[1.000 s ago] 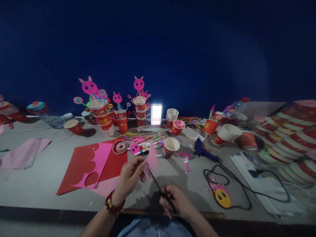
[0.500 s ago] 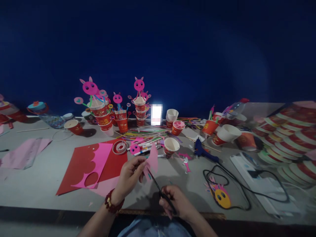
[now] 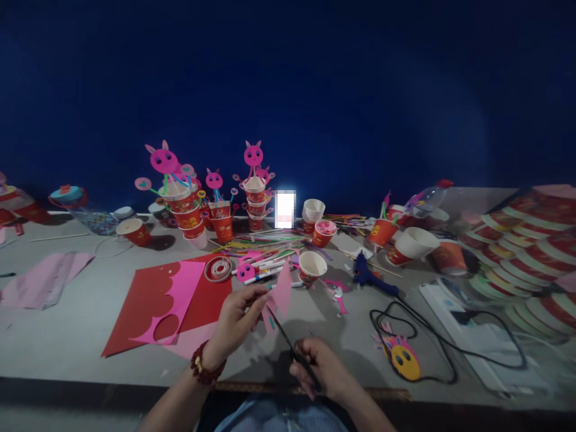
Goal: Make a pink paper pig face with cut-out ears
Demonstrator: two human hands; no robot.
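Over the near edge of the desk (image 3: 72,348), it was all about two busy hands! The left hand (image 3: 239,318) pinched the pale pink paper (image 3: 282,291) between thumb and fingers, holding it up off the desk, presumably to give the blades free room underneath. Up from below came the scissors (image 3: 284,336), gripped by the right hand (image 3: 321,366), fingers curled round the dark handles, tips right at the paper's lower part; whether they bit through, you couldn't tell. Off to the left, the magenta sheet (image 3: 185,294) lay over the red sheet (image 3: 128,312), likely parked there to stay reachable, and the glue gun (image 3: 373,279) rested on the right, probably to keep it clear of the paper.

And the change from a second earlier? Small but there: the paper's upper point had swung rightward, nearer the paper cup (image 3: 310,277), while both hands had barely shifted.
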